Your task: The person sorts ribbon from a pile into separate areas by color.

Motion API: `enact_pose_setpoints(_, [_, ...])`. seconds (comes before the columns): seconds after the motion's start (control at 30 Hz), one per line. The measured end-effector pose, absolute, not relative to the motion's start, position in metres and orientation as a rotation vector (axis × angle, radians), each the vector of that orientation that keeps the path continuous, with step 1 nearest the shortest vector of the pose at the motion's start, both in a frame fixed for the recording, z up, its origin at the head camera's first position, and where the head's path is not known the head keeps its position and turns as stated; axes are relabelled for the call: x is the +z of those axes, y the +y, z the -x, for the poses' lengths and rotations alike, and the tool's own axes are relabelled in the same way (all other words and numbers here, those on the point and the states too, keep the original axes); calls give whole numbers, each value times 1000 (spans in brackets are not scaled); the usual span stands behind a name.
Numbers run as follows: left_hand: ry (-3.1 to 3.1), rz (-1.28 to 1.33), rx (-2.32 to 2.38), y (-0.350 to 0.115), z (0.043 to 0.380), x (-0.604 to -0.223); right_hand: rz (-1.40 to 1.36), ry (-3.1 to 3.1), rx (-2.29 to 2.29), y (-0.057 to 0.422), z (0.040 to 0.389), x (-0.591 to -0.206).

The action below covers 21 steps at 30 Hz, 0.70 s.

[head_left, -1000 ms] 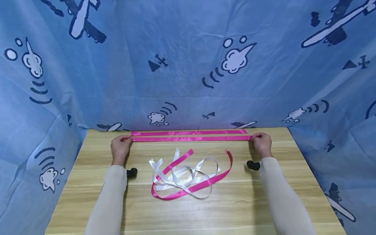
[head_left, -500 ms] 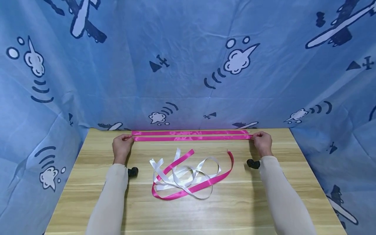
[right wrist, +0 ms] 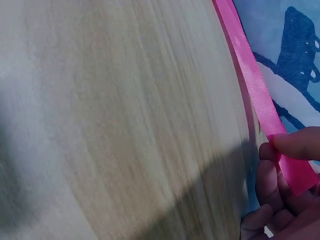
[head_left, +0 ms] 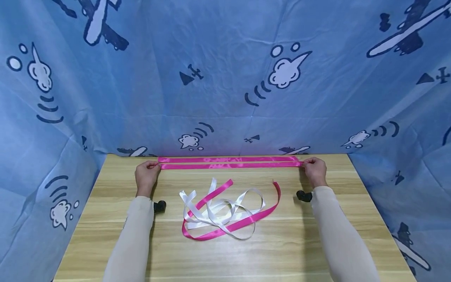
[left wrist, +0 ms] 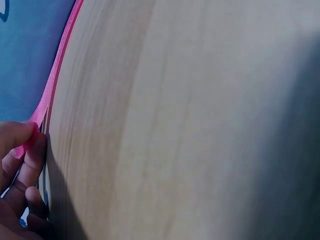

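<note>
Fingers of the left hand [head_left: 146, 178] and right hand [head_left: 314, 172] pinch one straight pink ribbon [head_left: 229, 166] by its ends, a bit closer than before to one back pink ribbon [head_left: 229, 159]. On the table [head_left: 225, 262], one curly pink ribbon [head_left: 243, 223] touches white ribbon [head_left: 237, 216].

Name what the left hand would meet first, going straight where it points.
Likely the far pink ribbon, just beyond the near pink ribbon the left hand pinches, then the airplane-print cloth; depth is unclear.
</note>
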<state>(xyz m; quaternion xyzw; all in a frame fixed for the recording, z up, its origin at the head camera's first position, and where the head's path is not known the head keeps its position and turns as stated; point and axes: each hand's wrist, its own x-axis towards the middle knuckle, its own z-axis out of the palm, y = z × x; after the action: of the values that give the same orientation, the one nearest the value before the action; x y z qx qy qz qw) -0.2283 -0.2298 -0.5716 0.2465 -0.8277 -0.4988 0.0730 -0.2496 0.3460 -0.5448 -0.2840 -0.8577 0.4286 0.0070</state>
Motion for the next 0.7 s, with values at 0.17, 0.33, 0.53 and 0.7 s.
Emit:
enact_pose_setpoints(0.17, [-2494, -709, -1503, -231, 227, -573, 860, -2693, 1356, 349, 244, -544])
enact_pose_setpoints(0.33, [-2501, -712, -1508, -234, 225, -572, 868, -2647, 1424, 356, 237, -546])
enact_pose_setpoints(0.53, [-2503, -723, -1510, -238, 222, -570, 830, -2622, 1493, 365, 231, -547])
enact_pose_setpoints(0.7, [-2455, -751, -1580, -245, 215, -570, 789, -2592, 1497, 372, 221, -547])
